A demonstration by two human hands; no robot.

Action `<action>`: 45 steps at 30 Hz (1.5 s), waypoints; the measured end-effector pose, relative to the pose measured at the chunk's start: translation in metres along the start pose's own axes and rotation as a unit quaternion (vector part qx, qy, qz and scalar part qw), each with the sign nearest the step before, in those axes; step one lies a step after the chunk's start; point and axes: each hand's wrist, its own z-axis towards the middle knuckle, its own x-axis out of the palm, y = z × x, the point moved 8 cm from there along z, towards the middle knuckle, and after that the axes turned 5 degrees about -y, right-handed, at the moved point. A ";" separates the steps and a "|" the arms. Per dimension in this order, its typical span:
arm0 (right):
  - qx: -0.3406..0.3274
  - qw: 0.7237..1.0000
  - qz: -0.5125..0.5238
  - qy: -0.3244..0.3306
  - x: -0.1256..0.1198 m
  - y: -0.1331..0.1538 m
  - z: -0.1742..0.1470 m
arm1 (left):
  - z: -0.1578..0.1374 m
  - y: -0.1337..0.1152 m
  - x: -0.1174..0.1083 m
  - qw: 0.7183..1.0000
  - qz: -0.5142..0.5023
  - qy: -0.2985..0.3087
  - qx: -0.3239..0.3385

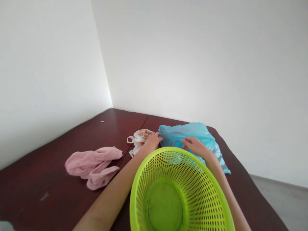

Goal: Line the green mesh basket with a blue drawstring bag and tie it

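Left hand [154, 140]: palm down at the right side of a crumpled white bag [138, 140], fingers reaching toward the blue bag [198, 131]; cannot tell whether they pinch any plastic. Right hand [195, 146]: over the near side of the blue bag, fingers curved, thumb and fingertips apart, nothing seen between them; contact with the plastic not certain.

Layout, left to right. Pale object [6, 226], cut off by the lower corner of view, identity unclear. Pink cloth [93, 160], bunched, on the dark red table [127, 118], left of the left forearm and apart from it. White bag with orange print, one handle loop sticking out to the left, partly behind the left hand. Green basket [204, 195], perforated, mouth toward the viewer, between the two forearms and nearer than both bags; its rim hides part of the blue bag.

Key relation: blue bag lies beyond the basket and right of the white bag, long axis running roughly left to right, its right end slanting toward the viewer. Left fingertips are just beside its left end; right hand is nearer its middle, so the right appears the closer hand to its bulk.
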 end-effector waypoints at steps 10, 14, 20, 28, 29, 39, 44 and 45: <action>0.008 0.995 -0.088 -0.048 -0.019 0.002 0.002 | -0.001 0.005 0.022 0.998 -0.065 -0.005 -0.026; 0.020 0.990 -0.125 -0.062 -0.023 0.004 -0.002 | -0.001 0.010 0.036 0.995 -0.080 0.013 -0.052; 0.008 0.987 -0.137 -0.079 -0.026 0.014 -0.008 | -0.002 0.014 0.028 0.989 -0.111 0.007 -0.093; -0.050 0.978 -0.062 -0.191 -0.057 0.053 -0.023 | 0.022 0.009 -0.053 0.962 -0.185 -0.170 -0.105; -0.079 0.976 -0.022 -0.204 -0.061 0.066 -0.031 | 0.023 0.009 -0.064 0.957 -0.192 -0.188 -0.110; -0.246 0.957 0.112 -0.110 -0.043 0.195 -0.171 | 0.046 -0.064 -0.183 0.940 -0.234 -0.247 0.010; -0.251 0.966 0.061 0.000 0.005 0.200 -0.162 | 0.058 -0.163 -0.243 0.921 -0.265 -0.263 0.116; -0.251 0.966 0.059 -0.017 0.003 0.193 -0.154 | 0.050 -0.184 -0.257 0.912 -0.267 -0.274 0.145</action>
